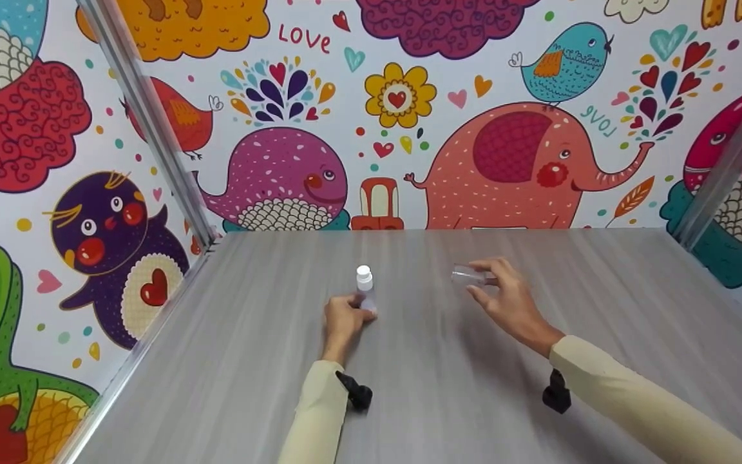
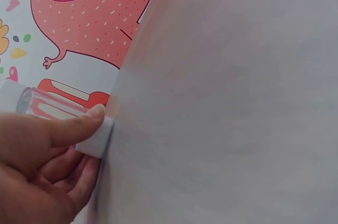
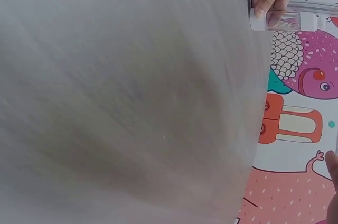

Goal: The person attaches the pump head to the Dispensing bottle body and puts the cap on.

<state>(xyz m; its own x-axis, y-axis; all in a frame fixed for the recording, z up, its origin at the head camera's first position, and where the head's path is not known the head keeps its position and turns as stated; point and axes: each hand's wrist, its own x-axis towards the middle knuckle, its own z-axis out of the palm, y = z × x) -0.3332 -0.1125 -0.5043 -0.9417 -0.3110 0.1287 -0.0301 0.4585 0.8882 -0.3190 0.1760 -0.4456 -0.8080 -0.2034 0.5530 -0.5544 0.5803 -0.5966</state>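
A small clear bottle [image 1: 364,281] with a white top and a white base stands upright at the middle of the table. My left hand [image 1: 343,320] grips it low down, its thumb [image 2: 79,128] pressed along the side near the base. To the right, my right hand [image 1: 514,305] pinches a clear cylindrical cap [image 1: 466,275] between thumb and fingers, held above the table and apart from the bottle. In the right wrist view only a bit of the right hand [image 3: 332,184] shows at the edge, and the cap is out of sight there.
The grey wood-grain table [image 1: 422,386] meets a wall [image 1: 403,38] printed with cartoon animals at its far edge. Metal posts [image 1: 152,122] stand at the back corners. A black wrist device [image 1: 356,392] hangs by each cream sleeve.
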